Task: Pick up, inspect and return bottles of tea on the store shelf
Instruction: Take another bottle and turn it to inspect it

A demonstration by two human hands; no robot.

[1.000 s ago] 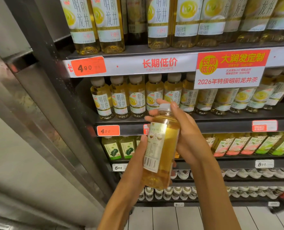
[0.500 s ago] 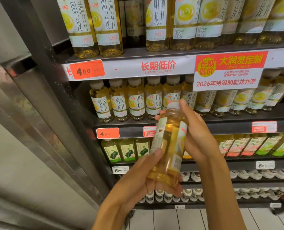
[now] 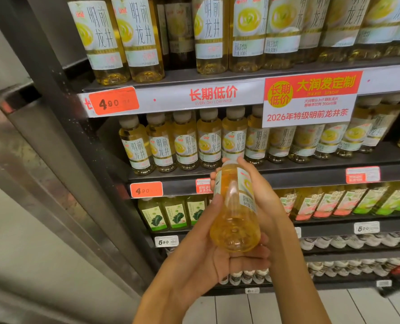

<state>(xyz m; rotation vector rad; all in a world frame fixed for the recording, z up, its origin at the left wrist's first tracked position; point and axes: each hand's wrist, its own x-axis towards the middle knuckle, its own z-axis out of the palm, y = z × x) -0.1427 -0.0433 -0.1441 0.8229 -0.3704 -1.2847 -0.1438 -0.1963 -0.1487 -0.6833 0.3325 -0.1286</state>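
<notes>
Bottle (image 3: pixel 235 206) at frame centre, tilted, base toward camera, cap toward the shelf (image 3: pixel 287 170). Left hand (image 3: pixel 208 253) cups its base, thumb up the side. Right hand (image 3: pixel 262 197) wraps the upper body, fingers curled round the neck. Same tea bottles stand in rows behind.

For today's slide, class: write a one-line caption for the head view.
Both hands tilt a tea bottle, base toward the camera: left hand under it, right hand near the cap, before stocked shelves.
</notes>
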